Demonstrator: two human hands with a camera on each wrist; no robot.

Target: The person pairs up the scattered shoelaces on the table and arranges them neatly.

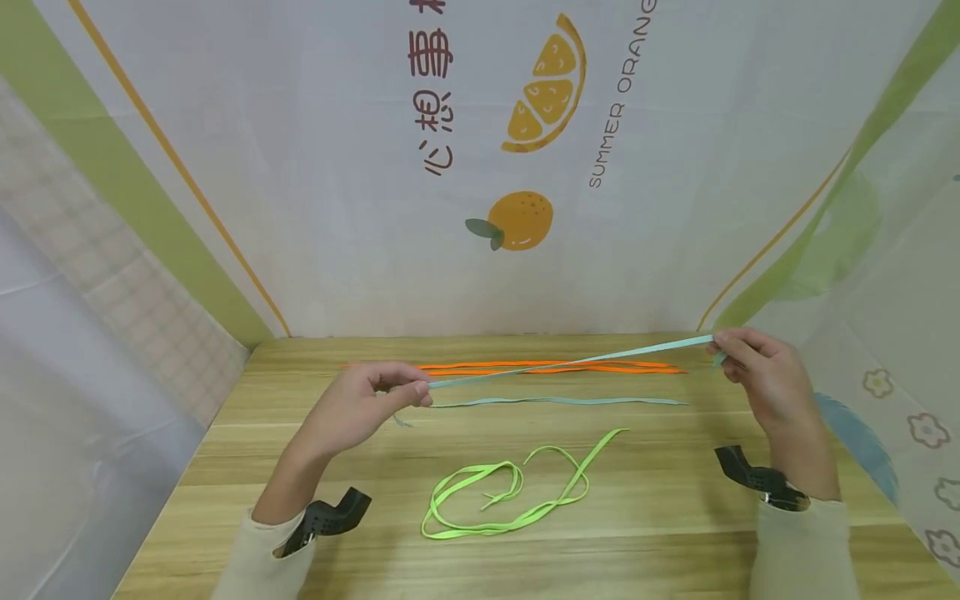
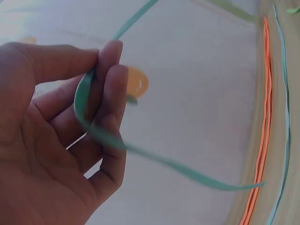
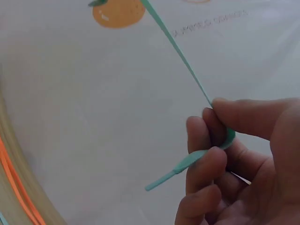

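Note:
A light teal shoelace [image 1: 645, 348] is stretched between my two hands above the table. My left hand [image 1: 367, 400] pinches one end between thumb and fingertips, and a loose tail hangs past the palm in the left wrist view. On the right, my right hand [image 1: 768, 375] pinches the other end, higher up; the tipped end [image 3: 161, 182] sticks out below the fingers. Beneath the stretched lace lie orange shoelaces [image 1: 480, 365] laid straight along the back of the table. In front of them runs another light teal shoelace [image 1: 570, 401], also laid out straight.
A lime-green shoelace [image 1: 487, 528] lies in loose loops on the wooden table [image 1: 600, 567], nearer the front. Behind the table hangs a white cloth [image 1: 360, 275] printed with oranges and lettering, and more cloth hangs at both sides.

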